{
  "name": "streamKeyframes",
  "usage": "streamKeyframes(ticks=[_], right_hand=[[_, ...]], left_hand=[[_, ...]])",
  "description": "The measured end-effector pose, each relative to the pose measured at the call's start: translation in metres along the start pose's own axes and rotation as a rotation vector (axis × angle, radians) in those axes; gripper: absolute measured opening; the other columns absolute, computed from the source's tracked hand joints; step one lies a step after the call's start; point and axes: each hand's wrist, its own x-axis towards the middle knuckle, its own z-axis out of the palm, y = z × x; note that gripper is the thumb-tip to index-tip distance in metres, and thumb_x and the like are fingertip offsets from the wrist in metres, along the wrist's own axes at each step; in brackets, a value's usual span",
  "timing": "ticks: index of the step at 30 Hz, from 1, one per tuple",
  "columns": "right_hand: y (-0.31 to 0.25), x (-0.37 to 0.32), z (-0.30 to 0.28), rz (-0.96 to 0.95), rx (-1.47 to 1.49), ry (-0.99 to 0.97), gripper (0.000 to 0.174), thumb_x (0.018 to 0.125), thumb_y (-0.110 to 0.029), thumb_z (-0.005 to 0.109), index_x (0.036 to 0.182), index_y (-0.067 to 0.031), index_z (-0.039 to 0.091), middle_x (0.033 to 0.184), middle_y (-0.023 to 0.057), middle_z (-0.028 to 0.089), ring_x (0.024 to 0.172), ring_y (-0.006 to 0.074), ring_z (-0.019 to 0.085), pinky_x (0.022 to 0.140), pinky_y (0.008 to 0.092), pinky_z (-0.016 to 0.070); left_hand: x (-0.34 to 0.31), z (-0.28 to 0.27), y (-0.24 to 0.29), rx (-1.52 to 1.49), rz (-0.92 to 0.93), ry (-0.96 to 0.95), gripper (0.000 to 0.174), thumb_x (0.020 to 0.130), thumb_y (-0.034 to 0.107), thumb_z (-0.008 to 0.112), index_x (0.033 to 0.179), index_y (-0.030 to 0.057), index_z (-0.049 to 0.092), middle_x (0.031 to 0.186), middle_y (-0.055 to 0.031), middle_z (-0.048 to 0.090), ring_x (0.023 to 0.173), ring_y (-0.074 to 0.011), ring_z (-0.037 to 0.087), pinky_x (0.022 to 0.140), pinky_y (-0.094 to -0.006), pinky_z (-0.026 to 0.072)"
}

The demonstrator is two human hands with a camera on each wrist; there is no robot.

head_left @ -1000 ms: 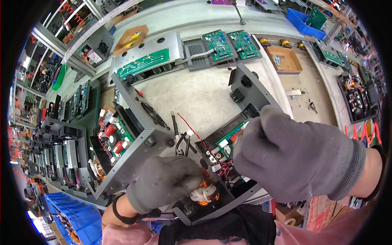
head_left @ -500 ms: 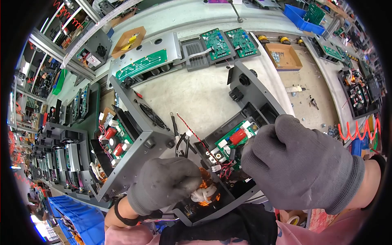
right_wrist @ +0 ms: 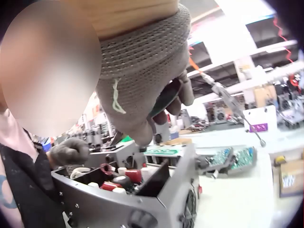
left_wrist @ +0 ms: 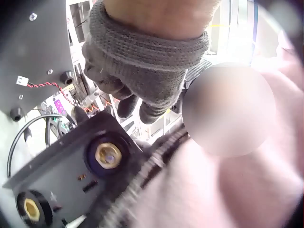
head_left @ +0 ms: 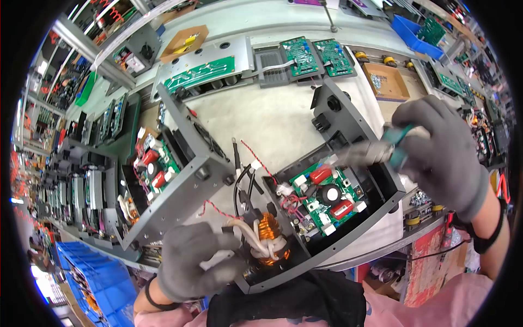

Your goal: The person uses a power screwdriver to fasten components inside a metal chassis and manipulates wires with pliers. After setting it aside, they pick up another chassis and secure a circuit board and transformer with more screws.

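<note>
My right hand, in a grey glove, is curled round a tool with teal handles; its blurred metal end points left over the grey chassis. Inside that chassis lie a green board with red parts and a copper coil with thick white leads. Left of the coil, at the chassis's near corner, my gloved left hand has its fingers loosely bent and apart, holding nothing visible. In the left wrist view its fingers hang loose. The right wrist view shows the handle inside the right hand.
A second chassis with a similar board stands to the left. Black cables and a red-black twisted wire rise between the two. Farther back are a metal panel, two green boards and a cardboard tray. Blue bins stand lower left.
My right hand has moved up and right off the chassis, and the teal-handled tool now shows in it. My left hand has come off the coil, its fingers spread, uncovering the white leads.
</note>
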Motion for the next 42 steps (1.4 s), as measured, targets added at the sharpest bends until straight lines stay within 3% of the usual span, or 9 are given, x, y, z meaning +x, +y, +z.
streamKeyframes(ticks=[12,20,28,30,32,34,35,38,42], right_hand=[[-0.051,-0.050,0.064,0.667,0.866,0.190,0.039,0.067,0.003,0.058,0.104,-0.0007,0.050,0.092,0.0141,0.044,0.084,0.0305,0.048,0.081,0.0329,0.0414],[-0.100,-0.075,-0.014,0.748,0.661,-0.135,0.040,0.070,-0.034,0.076,0.093,-0.0035,0.062,0.088,0.0156,0.049,0.072,0.0344,0.055,0.064,0.0392,0.0456],[-0.080,-0.036,-0.020,0.567,1.742,0.360,0.097,0.053,-0.050,0.088,0.119,0.0072,0.047,0.118,0.0180,0.057,0.092,0.0280,0.062,0.081,0.0401,0.0524],[-0.013,-0.022,-0.029,0.000,1.686,-0.133,0.130,0.035,-0.051,0.093,0.136,0.0044,0.031,0.127,0.0191,0.052,0.101,0.0292,0.061,0.091,0.0464,0.0511],[-0.020,-0.011,0.011,-0.356,1.643,0.471,0.156,0.020,-0.057,0.089,0.147,-0.0072,0.013,0.142,0.0211,0.036,0.121,0.0315,0.049,0.098,0.0482,0.0470],[-0.052,0.020,-0.022,0.872,1.810,0.514,0.154,0.031,-0.062,0.087,0.149,-0.0093,0.002,0.144,0.0179,0.033,0.116,0.0319,0.052,0.095,0.0455,0.0483],[-0.068,0.032,-0.020,0.586,1.883,0.837,0.132,0.057,-0.057,0.083,0.149,-0.0119,-0.001,0.140,0.0144,0.039,0.093,0.0265,0.059,0.085,0.0430,0.0503],[-0.072,0.020,0.004,-0.103,1.785,0.893,0.111,0.073,-0.042,0.073,0.149,-0.0154,-0.003,0.134,0.0105,0.043,0.078,0.0179,0.054,0.080,0.0412,0.0492],[-0.091,0.020,-0.009,0.338,1.730,0.917,0.093,0.075,-0.030,0.071,0.147,-0.0170,0.013,0.094,0.0026,0.042,0.072,0.0129,0.045,0.081,0.0392,0.0478]], left_hand=[[-0.032,0.049,0.004,0.501,0.445,0.243,0.042,0.054,0.051,0.075,0.066,0.0157,0.055,0.058,0.0042,0.034,0.045,-0.0125,0.037,0.038,-0.0280,0.0242],[0.020,0.023,0.013,0.455,0.233,0.386,0.040,0.056,0.032,0.079,0.090,0.0176,0.064,0.064,-0.0021,0.041,0.054,-0.0209,0.048,0.046,-0.0340,0.0362],[0.098,0.017,0.070,0.498,0.624,0.089,0.043,0.065,0.047,0.072,0.076,0.0076,0.058,0.067,-0.0048,0.046,0.060,-0.0240,0.050,0.053,-0.0364,0.0393],[0.100,0.007,0.067,-0.057,0.269,-0.206,0.035,0.075,0.040,0.069,0.078,0.0060,0.058,0.070,-0.0083,0.054,0.065,-0.0271,0.055,0.059,-0.0367,0.0440],[0.102,0.005,0.070,-0.260,0.184,-0.289,0.038,0.089,0.040,0.053,0.082,0.0024,0.059,0.066,-0.0175,0.055,0.065,-0.0304,0.057,0.062,-0.0406,0.0449],[0.109,0.017,0.065,-0.421,0.545,-0.443,0.047,0.093,0.048,0.045,0.088,0.0025,0.058,0.068,-0.0154,0.057,0.065,-0.0277,0.055,0.064,-0.0382,0.0447],[0.114,-0.001,0.087,-0.307,0.098,-0.852,0.019,0.080,0.018,0.065,0.092,0.0029,0.063,0.076,-0.0092,0.059,0.073,-0.0228,0.059,0.068,-0.0325,0.0475],[0.094,0.023,0.081,-0.825,0.334,-0.403,0.020,0.083,0.022,0.062,0.092,0.0032,0.063,0.078,-0.0115,0.058,0.074,-0.0241,0.059,0.071,-0.0327,0.0481],[0.077,0.005,0.056,0.280,0.520,-0.010,0.020,0.090,0.032,0.056,0.093,0.0136,0.063,0.076,-0.0087,0.061,0.072,-0.0251,0.062,0.066,-0.0372,0.0478]])
